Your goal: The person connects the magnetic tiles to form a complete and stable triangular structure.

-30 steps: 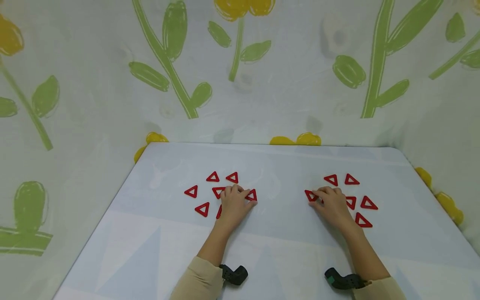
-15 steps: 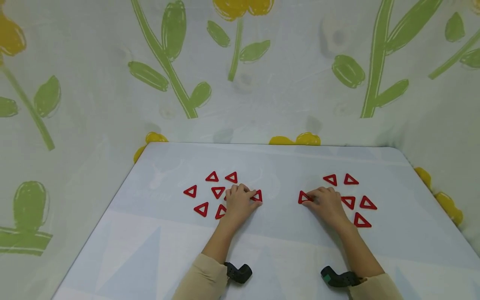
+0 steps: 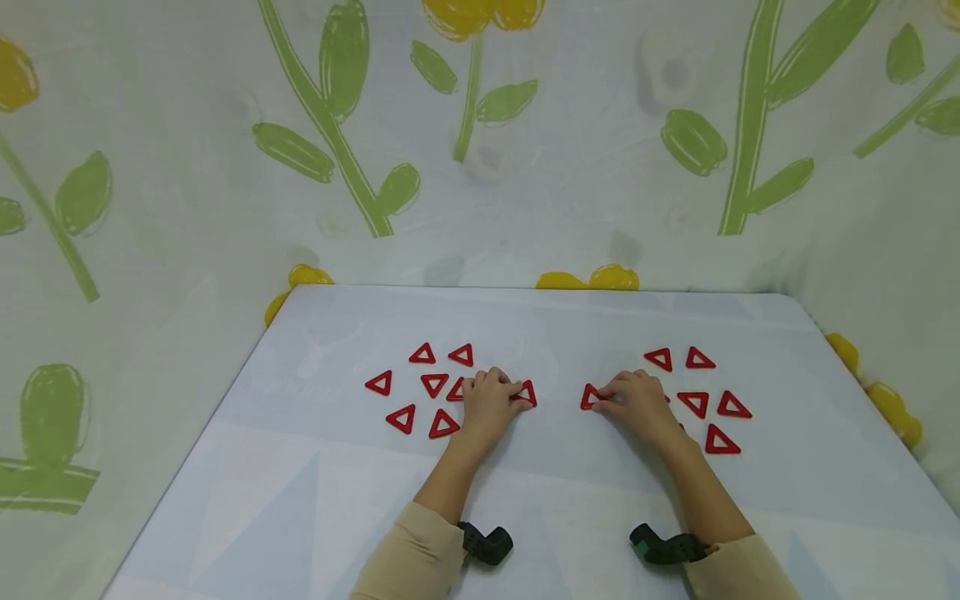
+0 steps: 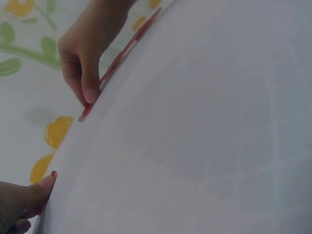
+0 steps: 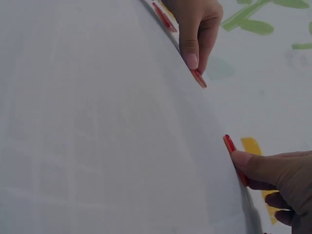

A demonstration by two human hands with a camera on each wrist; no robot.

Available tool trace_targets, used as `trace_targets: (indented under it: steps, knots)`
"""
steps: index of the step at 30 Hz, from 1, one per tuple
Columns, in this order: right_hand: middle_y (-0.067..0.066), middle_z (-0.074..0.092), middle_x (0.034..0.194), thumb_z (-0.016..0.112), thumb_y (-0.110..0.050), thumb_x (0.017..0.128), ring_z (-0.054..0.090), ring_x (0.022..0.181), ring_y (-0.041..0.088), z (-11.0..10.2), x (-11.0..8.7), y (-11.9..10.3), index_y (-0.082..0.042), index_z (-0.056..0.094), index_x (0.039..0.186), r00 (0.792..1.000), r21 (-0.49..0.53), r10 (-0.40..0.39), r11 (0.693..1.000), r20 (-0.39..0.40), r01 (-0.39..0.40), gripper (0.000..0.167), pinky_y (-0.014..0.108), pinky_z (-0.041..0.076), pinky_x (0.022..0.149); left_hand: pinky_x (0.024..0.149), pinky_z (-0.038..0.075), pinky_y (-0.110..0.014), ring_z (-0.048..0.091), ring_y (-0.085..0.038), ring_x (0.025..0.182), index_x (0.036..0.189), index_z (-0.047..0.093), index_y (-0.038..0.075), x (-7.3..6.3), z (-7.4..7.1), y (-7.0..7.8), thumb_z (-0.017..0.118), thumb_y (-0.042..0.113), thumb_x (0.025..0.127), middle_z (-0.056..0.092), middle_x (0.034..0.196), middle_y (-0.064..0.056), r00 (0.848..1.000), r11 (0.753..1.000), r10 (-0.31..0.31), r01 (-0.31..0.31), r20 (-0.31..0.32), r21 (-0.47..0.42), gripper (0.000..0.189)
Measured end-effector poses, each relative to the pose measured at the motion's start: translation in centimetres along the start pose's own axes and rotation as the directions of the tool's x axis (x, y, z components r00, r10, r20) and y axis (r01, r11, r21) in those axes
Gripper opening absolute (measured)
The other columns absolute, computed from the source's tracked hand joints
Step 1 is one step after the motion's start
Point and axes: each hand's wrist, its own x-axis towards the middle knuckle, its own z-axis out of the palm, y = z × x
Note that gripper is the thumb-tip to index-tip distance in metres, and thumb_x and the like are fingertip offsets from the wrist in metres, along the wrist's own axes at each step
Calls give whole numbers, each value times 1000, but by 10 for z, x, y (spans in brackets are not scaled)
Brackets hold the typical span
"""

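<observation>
My left hand (image 3: 487, 410) pinches a small red triangle frame (image 3: 533, 394) by its left part between thumb and fingers, at the table's middle. Facing it, my right hand (image 3: 637, 408) pinches another red triangle frame (image 3: 585, 397). A short gap lies between the two triangles. In the left wrist view the left triangle's tip (image 4: 54, 173) shows past the thumb. In the right wrist view the right triangle (image 5: 228, 142) appears edge-on, low against the table. Loose red triangles lie left of the left hand, one partly hidden by it; others, partly covered, lie around the right hand.
Several red triangles, such as one triangle (image 3: 423, 361) at left and one triangle (image 3: 735, 413) at right, lie flat on the white table (image 3: 300, 500). A flower-patterned cloth (image 3: 562, 200) hangs behind. Black wrist devices (image 3: 491, 546) sit at both cuffs.
Both hands have moved inward with their triangles, the left one rightward and the right one leftward, narrowing the gap. More of the left group's triangles are uncovered.
</observation>
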Motion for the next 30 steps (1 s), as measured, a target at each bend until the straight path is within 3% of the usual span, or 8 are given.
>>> trace_targets:
  steps: [12, 23, 30]
  knots:
    - [4, 66, 85, 78, -15, 77, 55, 87, 25, 9, 5, -8, -7, 75, 88, 998, 65, -51, 997, 21, 49, 14, 41, 43, 77, 79, 30, -42, 52, -20, 90, 114, 70, 20, 0, 6, 6, 72, 36, 79, 60, 97, -1, 998, 999, 14, -17, -55, -46, 39]
    - [6, 64, 90, 75, -12, 79, 55, 87, 22, 12, 7, -12, -5, 74, 95, 995, 199, 11, 980, 98, -30, 17, 34, 46, 75, 82, 29, -41, 50, -21, 97, 112, 71, 23, 1, 14, 3, 75, 32, 79, 60, 99, 0, 1000, 977, -5, 4, -2, -213, 35]
    - [3, 64, 92, 76, -17, 79, 54, 88, 20, 25, 5, -11, -9, 75, 101, 995, 254, 53, 964, 79, -72, 24, 28, 47, 72, 86, 29, -40, 50, -18, 98, 113, 70, 27, 1, 18, -2, 72, 38, 81, 60, 100, 3, 999, 981, 33, -34, -6, -189, 34]
